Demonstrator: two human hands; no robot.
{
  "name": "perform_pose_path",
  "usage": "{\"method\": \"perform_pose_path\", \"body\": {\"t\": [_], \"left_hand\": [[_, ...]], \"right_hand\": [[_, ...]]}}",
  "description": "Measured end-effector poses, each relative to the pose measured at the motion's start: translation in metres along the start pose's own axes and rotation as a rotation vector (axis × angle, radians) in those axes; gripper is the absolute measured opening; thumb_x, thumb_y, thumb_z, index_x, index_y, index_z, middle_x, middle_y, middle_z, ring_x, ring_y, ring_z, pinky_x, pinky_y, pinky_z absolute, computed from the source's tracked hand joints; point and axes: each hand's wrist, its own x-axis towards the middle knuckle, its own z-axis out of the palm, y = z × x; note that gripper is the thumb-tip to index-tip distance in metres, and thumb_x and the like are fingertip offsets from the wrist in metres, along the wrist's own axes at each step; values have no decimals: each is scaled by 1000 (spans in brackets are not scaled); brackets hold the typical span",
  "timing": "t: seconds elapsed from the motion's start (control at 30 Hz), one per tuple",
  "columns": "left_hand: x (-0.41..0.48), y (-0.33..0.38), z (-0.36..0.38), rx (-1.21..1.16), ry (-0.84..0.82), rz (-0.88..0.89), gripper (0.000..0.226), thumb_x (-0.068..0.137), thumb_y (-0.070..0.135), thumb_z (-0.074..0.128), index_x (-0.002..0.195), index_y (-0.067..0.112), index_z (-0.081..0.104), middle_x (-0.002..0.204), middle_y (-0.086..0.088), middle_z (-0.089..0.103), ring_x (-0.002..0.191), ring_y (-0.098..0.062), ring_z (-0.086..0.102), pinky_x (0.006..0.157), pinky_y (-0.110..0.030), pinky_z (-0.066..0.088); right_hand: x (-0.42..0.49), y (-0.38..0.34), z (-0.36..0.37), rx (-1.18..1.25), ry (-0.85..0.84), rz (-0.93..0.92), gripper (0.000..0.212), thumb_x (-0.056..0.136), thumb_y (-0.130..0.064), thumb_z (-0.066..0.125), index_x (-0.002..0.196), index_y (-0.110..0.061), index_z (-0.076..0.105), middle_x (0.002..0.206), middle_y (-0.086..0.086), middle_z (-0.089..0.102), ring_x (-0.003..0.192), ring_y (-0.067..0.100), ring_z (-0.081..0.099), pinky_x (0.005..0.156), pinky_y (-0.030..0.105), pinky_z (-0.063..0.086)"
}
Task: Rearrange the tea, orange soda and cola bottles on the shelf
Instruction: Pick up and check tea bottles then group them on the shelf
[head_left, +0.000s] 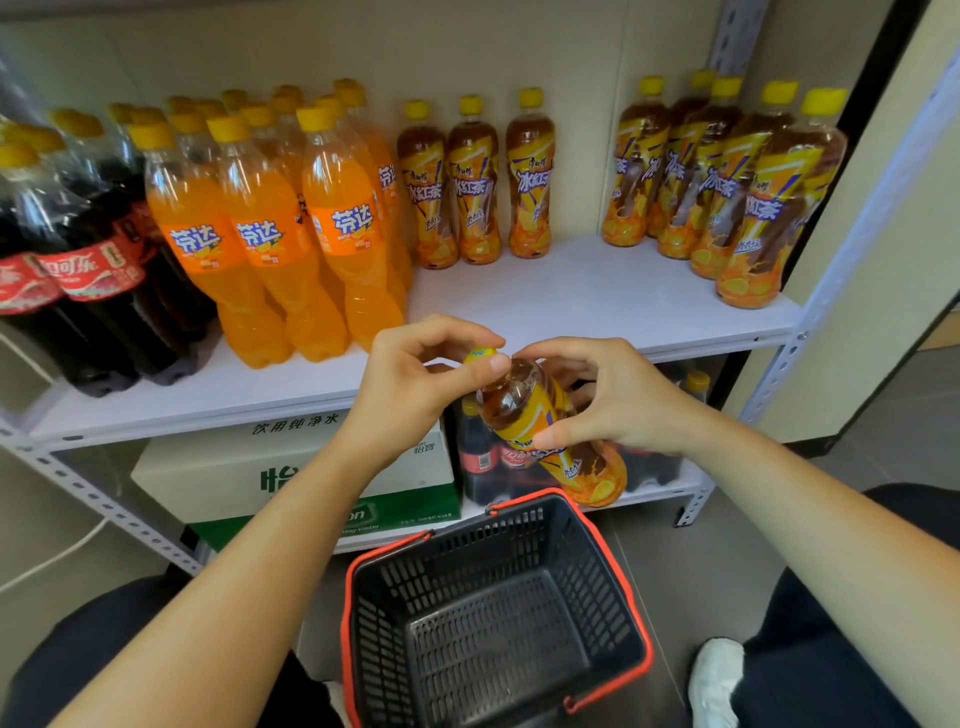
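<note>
The tea bottle (524, 410) hangs tilted just off the shelf's (597, 291) front edge, above the basket (493, 623); the right grip (618, 400) wraps its body; the left grip (415, 379) pinches its cap; best righted before it goes between the 2 tea groups.

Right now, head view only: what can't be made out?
All head view.
Cap of the held tea bottle: mostly covered by the left hand.
Its middle: wrapped by the right hand.
The cola bottles: cut by the left edge, count unknown.
The rear orange soda bottles: hidden behind the front row.
The lower-shelf bottles: blocked by hands and bottle.
</note>
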Motion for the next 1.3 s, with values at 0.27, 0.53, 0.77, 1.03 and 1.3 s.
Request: {"method": "perform_pose_path", "body": {"t": [0.27, 0.53, 0.77, 1.03, 1.3], "left_hand": [[0, 2, 8, -115, 31, 149, 31, 84, -2, 74, 114, 7, 73, 111, 3, 78, 111, -19, 72, 88, -25, 58], [-4, 2, 20, -6, 270, 219, 21, 83, -4, 78, 102, 5, 76, 103, -3, 78, 96, -13, 75, 81, -23, 57], [-6, -4, 14, 62, 53, -59, 21, 89, 15, 76, 110, 19, 75, 108, 6, 77, 90, -7, 69, 72, -31, 58], [-7, -13, 14, -115, -226, -137, 72, 73, 7, 88, 135, 31, 61, 124, 8, 69, 98, -11, 70, 81, -27, 58], [3, -11, 19, -388, 82, -155, 39, 88, 21, 74, 126, 15, 67, 114, 1, 74, 99, -17, 72, 71, -33, 62]], "right_hand": [[-3, -5, -8, 193, 6, -13, 70, 61, -24, 94, 116, -56, 67, 122, -1, 72, 112, 13, 69, 90, 29, 58], [-3, -1, -4, 373, 4, -10, 71, 68, -8, 88, 127, -42, 65, 122, 15, 71, 113, 24, 69, 86, 30, 58], [4, -3, -9, 638, 258, 142, 62, 70, -22, 84, 129, -20, 63, 114, 19, 74, 102, 32, 73, 84, 46, 62], [12, -3, -23, 1078, 579, 411, 40, 94, -31, 71, 118, 0, 65, 98, 19, 77, 87, 29, 78, 62, 39, 62], [4, -3, -21, 1098, 277, 437, 58, 78, -14, 77, 132, -6, 59, 125, 29, 67, 109, 34, 72, 85, 40, 62]]}}
